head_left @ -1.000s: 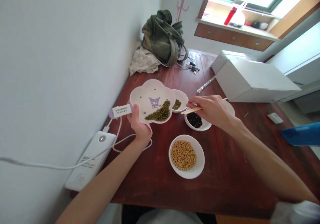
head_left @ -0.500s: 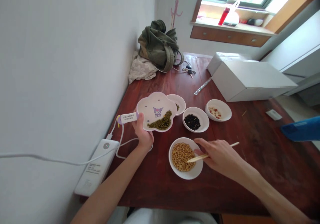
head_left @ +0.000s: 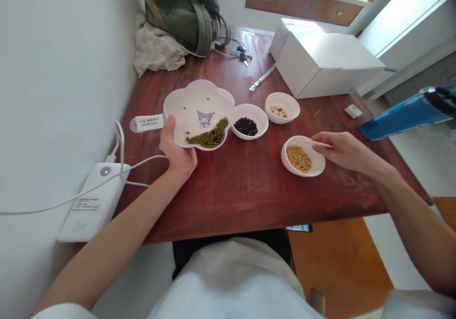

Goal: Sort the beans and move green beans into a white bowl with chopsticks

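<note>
The flower-shaped dish point(head_left: 183, 103) was held by the left hand point(head_left: 179, 149), with the thumb laid over the rim near the handle and the fingers curled beneath. Green beans point(head_left: 208, 139) were heaped inside it, from about five to four o'clock, below a printed purple figure point(head_left: 204, 119). A sliver of a white bowl point(head_left: 227, 94) could be seen past the dish at two o'clock, the rest being hidden.

The chopsticks point(head_left: 323, 144) were gripped in the right hand point(head_left: 338, 147), its fingers closed narrowly around them at the rim of the yellow bean bowl point(head_left: 318, 165). Whether that rim was pinched as well could not be told. Yellow beans point(head_left: 298, 158) were gathered toward nine o'clock in that bowl, which was set near the right part of the counter point(head_left: 231, 191).

From there, the black bean bowl point(head_left: 262, 120) was placed at ten o'clock and the nut bowl point(head_left: 292, 104) at eleven. A large white box point(head_left: 327, 62) was seen at two o'clock from the nut bowl, and a blue object point(head_left: 402, 115) between two and three from the yellow bean bowl.

From the dish, a green bag point(head_left: 185, 13) was piled at twelve o'clock, keys point(head_left: 242, 54) were left between one and two, and a white power bank point(head_left: 94, 202) was placed at eight.
</note>
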Motion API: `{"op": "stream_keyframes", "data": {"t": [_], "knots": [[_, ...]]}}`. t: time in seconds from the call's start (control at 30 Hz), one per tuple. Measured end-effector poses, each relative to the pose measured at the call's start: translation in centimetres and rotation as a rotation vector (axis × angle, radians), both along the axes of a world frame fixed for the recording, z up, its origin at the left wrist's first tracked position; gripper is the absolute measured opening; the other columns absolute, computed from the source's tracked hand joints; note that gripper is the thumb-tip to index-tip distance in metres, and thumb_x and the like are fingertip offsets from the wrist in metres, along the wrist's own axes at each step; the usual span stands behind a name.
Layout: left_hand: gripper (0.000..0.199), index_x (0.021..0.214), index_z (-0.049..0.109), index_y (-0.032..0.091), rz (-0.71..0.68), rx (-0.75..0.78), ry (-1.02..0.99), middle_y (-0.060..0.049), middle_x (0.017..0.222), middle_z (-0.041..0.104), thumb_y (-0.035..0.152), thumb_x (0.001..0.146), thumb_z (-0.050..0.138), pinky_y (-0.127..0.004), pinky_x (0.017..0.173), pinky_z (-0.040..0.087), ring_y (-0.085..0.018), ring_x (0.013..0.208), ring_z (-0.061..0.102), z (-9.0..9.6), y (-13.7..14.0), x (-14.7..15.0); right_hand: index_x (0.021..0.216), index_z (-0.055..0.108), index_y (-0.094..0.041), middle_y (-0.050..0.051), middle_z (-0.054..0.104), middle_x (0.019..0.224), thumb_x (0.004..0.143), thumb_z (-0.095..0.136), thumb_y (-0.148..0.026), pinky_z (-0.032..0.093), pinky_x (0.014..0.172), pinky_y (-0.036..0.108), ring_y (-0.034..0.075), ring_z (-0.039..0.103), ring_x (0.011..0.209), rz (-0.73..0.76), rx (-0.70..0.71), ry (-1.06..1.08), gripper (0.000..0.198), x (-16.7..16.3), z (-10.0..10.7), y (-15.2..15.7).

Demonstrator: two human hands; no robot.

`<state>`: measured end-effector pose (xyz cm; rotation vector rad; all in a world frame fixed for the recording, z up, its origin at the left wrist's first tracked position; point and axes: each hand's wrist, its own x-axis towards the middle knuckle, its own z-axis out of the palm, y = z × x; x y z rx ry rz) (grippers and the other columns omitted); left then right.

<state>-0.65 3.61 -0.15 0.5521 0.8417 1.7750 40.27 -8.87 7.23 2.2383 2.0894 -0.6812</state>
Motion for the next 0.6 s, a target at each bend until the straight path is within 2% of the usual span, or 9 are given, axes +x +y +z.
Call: {"op": "stream_keyframes", "data": {"t": [0.1,0.2,0.27,0.33,0.4,0.47,0.5,0.6], "knots": [[0.035,0.097,0.08,0.018,-0.023,0.02,0.012,-0.009,0.121,0.086,0.049,0.083,0.083,-0.045,0.127,0.053,-0.03,0.135,0.073,0.0,-0.4,0.3,0.117,0.077,-0.017,0.017,0.084,0.107,0.103,0.055,-0.042,0.051,0.08,0.04,0.031,0.075,0.091,-0.045,0.027,-0.065,0.036,3.0,0.0,0.6],[0.034,0.095,0.079,0.019,-0.044,0.03,0.033,-0.009,0.119,0.086,0.051,0.083,0.082,-0.045,0.127,0.052,-0.031,0.138,0.072,-0.2,-0.4,0.1,0.113,0.078,-0.017,0.017,0.084,0.103,0.102,0.056,-0.042,0.049,0.079,0.041,0.032,0.073,0.087,-0.047,0.036,-0.147,0.035,4.7,0.6,1.3],[0.035,0.095,0.079,0.019,-0.048,0.03,0.023,-0.009,0.119,0.086,0.051,0.083,0.084,-0.045,0.127,0.052,-0.032,0.139,0.071,-0.3,-0.2,-0.1,0.112,0.081,-0.017,0.018,0.083,0.102,0.103,0.058,-0.048,0.047,0.08,0.042,0.033,0.072,0.087,-0.043,0.056,-0.224,0.039,4.9,1.4,1.8],[0.037,0.096,0.078,0.018,-0.034,0.048,0.022,-0.01,0.122,0.085,0.051,0.081,0.086,-0.045,0.127,0.052,-0.032,0.139,0.071,-0.3,0.2,-0.4,0.114,0.083,-0.019,0.02,0.082,0.101,0.105,0.058,-0.059,0.044,0.079,0.044,0.034,0.071,0.086,-0.053,0.119,-0.315,0.048,3.8,2.4,2.4],[0.04,0.099,0.077,0.018,-0.021,0.081,0.042,-0.01,0.126,0.085,0.053,0.083,0.085,-0.044,0.127,0.052,-0.032,0.139,0.071,-0.1,0.5,-0.7,0.118,0.084,-0.023,0.019,0.082,0.1,0.106,0.057,-0.065,0.039,0.077,0.044,0.032,0.07,0.086,-0.029,0.213,-0.367,0.051,0.7,3.7,3.2],[0.043,0.106,0.076,0.018,-0.012,0.109,0.065,-0.009,0.133,0.083,0.056,0.086,0.08,-0.043,0.127,0.053,-0.031,0.141,0.07,0.3,0.9,-1.0,0.119,0.084,-0.023,0.015,0.084,0.104,0.11,0.057,-0.049,0.037,0.074,0.041,0.029,0.072,0.088,0.17,0.315,-0.358,0.039,-4.1,4.7,4.3],[0.045,0.111,0.075,0.018,-0.005,0.115,0.068,-0.009,0.137,0.082,0.056,0.087,0.078,-0.042,0.127,0.053,-0.03,0.143,0.069,0.5,1.0,-1.1,0.119,0.083,-0.021,0.014,0.084,0.107,0.111,0.054,-0.044,0.035,0.072,0.04,0.029,0.072,0.089,0.285,0.306,-0.357,0.037,-6.9,5.1,4.9],[0.056,0.127,0.068,0.013,0.05,0.128,0.045,-0.015,0.148,0.075,0.053,0.089,0.073,-0.042,0.127,0.053,-0.032,0.151,0.063,0.9,1.6,-1.5,0.121,0.081,-0.021,0.01,0.081,0.111,0.113,0.054,-0.038,0.029,0.066,0.036,0.026,0.071,0.087,0.507,0.268,-0.374,0.033,-15.1,4.9,7.1]]}}
